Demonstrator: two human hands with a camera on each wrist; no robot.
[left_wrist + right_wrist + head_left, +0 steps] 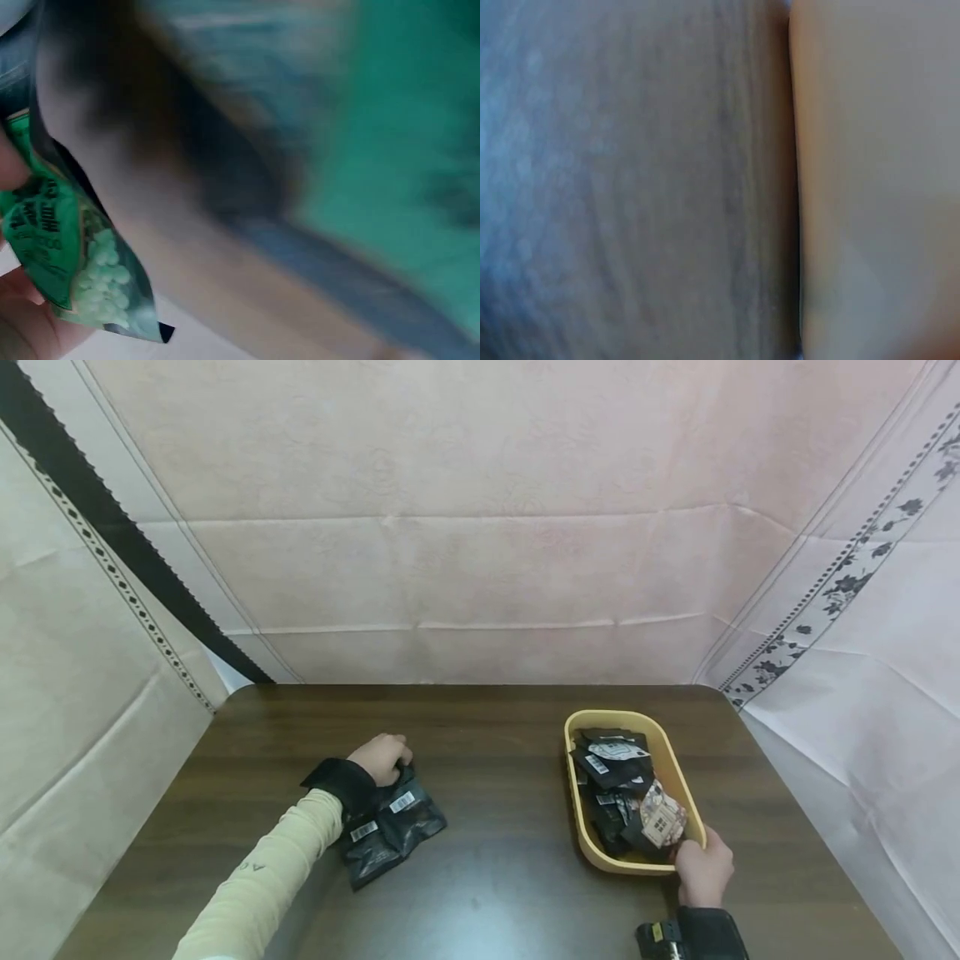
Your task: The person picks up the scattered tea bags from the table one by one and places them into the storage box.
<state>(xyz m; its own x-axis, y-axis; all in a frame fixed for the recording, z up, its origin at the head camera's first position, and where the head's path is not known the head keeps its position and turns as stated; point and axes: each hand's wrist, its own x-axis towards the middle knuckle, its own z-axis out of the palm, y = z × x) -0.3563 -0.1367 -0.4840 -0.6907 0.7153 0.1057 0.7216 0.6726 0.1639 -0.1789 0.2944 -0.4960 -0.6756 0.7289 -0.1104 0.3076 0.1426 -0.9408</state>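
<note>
My left hand pinches the top of dark snack packets, seemingly two, over the left part of the table; white barcode labels face up. In the left wrist view, a green-fronted packet with a picture of pale green, grape-like pieces is between the fingers, and another green packet blurs close to the camera. My right hand grips the near right corner of a yellow plastic basket. Inside lie several black packets and a patterned beige-and-red one. A blurred pale wall fills the right wrist view's right side.
Both hands work over a dark brown wooden table. Pale cloth hangs behind its far edge and along both sides. A dark device is at the right wrist, by the black cuff.
</note>
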